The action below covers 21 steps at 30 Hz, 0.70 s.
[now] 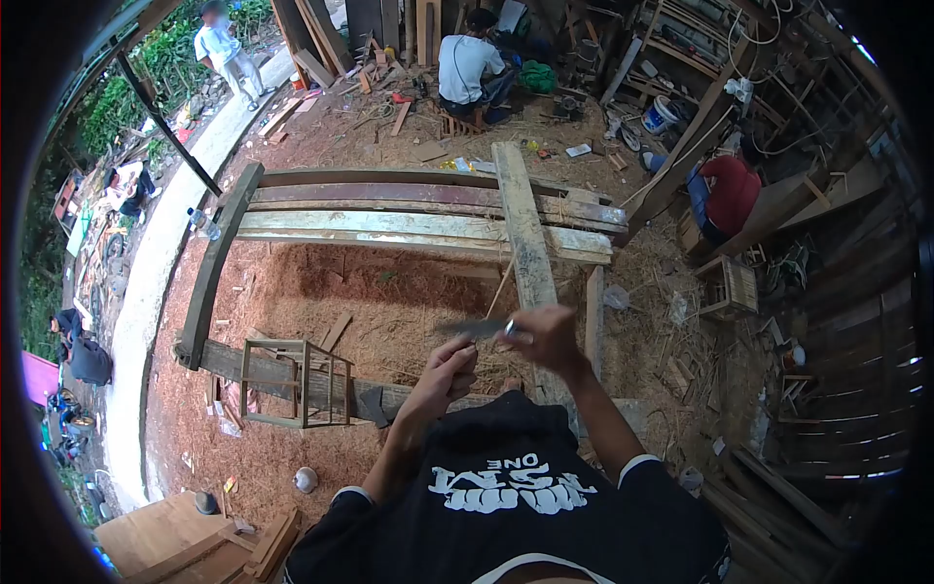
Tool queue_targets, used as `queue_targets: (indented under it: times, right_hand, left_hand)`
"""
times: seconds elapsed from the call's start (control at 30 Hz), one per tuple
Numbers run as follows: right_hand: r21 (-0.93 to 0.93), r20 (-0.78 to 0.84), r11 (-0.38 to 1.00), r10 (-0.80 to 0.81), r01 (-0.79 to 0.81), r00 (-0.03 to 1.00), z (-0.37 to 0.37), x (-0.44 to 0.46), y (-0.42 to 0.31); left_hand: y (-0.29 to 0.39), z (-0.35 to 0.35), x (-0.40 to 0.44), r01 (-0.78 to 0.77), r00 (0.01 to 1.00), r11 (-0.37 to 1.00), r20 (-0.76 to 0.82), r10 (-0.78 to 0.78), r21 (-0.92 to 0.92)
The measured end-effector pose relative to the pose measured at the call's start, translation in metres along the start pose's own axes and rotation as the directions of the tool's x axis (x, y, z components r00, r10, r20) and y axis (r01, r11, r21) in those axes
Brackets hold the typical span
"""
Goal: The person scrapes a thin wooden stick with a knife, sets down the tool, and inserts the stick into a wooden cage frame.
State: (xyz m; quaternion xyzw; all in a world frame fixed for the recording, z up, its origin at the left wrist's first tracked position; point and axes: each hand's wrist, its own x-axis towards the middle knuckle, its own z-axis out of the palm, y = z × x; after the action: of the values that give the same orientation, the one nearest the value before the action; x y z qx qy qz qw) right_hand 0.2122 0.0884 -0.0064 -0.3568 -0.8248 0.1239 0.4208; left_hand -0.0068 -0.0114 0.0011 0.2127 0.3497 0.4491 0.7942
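Note:
My right hand (pixel 547 339) is wrapped round the handle of a knife, and its dark blade (pixel 471 328) points left, slightly blurred. Just below the blade is my left hand (pixel 448 374), closed with thumb and fingers pressed together; whatever they pinch is too small to make out. Beyond the blade a thin wooden stick (pixel 501 288) slants up toward a long worn plank (pixel 525 219). Both hands are in front of my chest, above the near beam. To the left of my left hand a small wooden frame (pixel 304 382) stands on that beam (pixel 263 370).
Several long boards (pixel 379 226) lie across the far side of the bench. A plastic bottle (pixel 204 225) rests at its left corner. One person (pixel 470 70) squats ahead, another in red (pixel 728 195) sits at right near a wooden stool (pixel 728 289). Shavings cover the ground (pixel 409 292).

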Motion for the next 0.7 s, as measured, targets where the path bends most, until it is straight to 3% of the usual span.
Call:
queue_targets:
  times: [0.03,0.07,0.1,0.17,0.2,0.23,0.3,0.4,0.5,0.53,0.67,0.7]
  right_hand:
    - [-0.009,-0.011,0.998,0.059,-0.059,0.998,-0.006,0.007,0.009]
    - [-0.008,-0.075,0.973,0.231,-0.232,0.970,-0.016,0.012,0.015]
    - [-0.164,-0.063,0.949,0.264,-0.271,0.963,-0.022,0.014,0.021]
    - [-0.066,-0.015,0.984,0.166,-0.167,0.986,-0.014,0.003,0.010]
    - [-0.078,0.049,0.996,-0.032,0.035,0.998,-0.010,0.001,-0.005]
    - [0.057,-0.001,0.985,-0.164,0.164,0.986,-0.001,0.000,-0.018]
    - [-0.012,0.089,0.996,-0.086,0.088,0.992,-0.007,0.001,-0.003]
    - [-0.180,-0.055,0.935,0.299,-0.304,0.953,-0.027,0.008,0.028]
    - [-0.058,0.084,0.997,-0.050,0.055,0.995,-0.015,0.000,-0.008]
    - [0.061,-0.015,0.984,-0.165,0.166,0.986,-0.004,0.000,-0.022]
    - [-0.090,-0.025,0.968,0.234,-0.236,0.972,-0.017,0.002,0.024]
    - [-0.109,-0.031,0.982,0.152,-0.154,0.988,-0.013,-0.001,0.019]
  left_hand:
    - [0.000,-0.002,0.000,-0.017,0.999,1.000,0.033,0.017,0.010]
    - [-0.001,-0.003,-0.001,-0.038,0.997,0.999,0.065,0.037,0.020]
    - [-0.004,-0.004,-0.001,-0.039,0.998,0.999,0.057,0.039,0.009]
    - [-0.010,-0.005,0.001,-0.048,0.998,0.999,0.043,0.049,-0.009]
    - [-0.010,-0.005,0.002,-0.026,0.999,1.000,0.028,0.026,-0.007]
    - [-0.010,-0.006,0.002,0.002,1.000,1.000,0.016,-0.002,-0.005]
    - [-0.009,-0.006,0.000,0.013,1.000,1.000,0.019,-0.014,0.008]
    - [0.001,-0.007,-0.008,-0.041,0.999,0.997,0.036,0.039,0.061]
    - [-0.008,-0.008,-0.006,-0.015,1.000,1.000,0.016,0.015,0.016]
    - [-0.013,-0.013,-0.003,0.005,1.000,1.000,0.002,-0.005,0.017]
    - [0.001,-0.001,-0.006,-0.050,0.999,0.999,-0.008,0.050,0.018]
    - [0.000,-0.002,-0.007,-0.047,0.999,0.998,0.002,0.047,0.043]
